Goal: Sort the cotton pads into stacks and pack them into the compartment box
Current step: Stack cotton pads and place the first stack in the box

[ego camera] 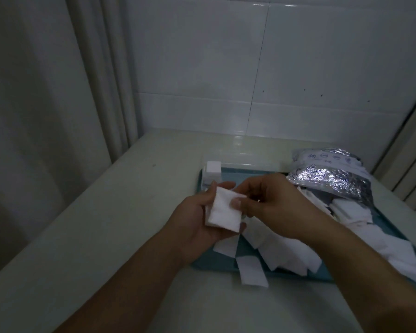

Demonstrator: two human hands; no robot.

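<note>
My left hand (197, 219) holds a small stack of white square cotton pads (222, 212) above the near left part of a teal tray (216, 261). My right hand (271, 200) pinches the stack's right edge, thumb on its top face. Several loose cotton pads (286, 251) lie scattered over the tray, and one pad (252, 272) hangs over its front edge. A clear compartment box (245, 162) stands at the tray's far side, with a stack of pads (213, 170) in its left end compartment.
A crumpled silver foil bag (329, 179) lies on the tray's far right, over more pads. The tray sits on a pale counter (106, 224) against a white tiled wall (250, 68). A curtain (46, 92) hangs at the left.
</note>
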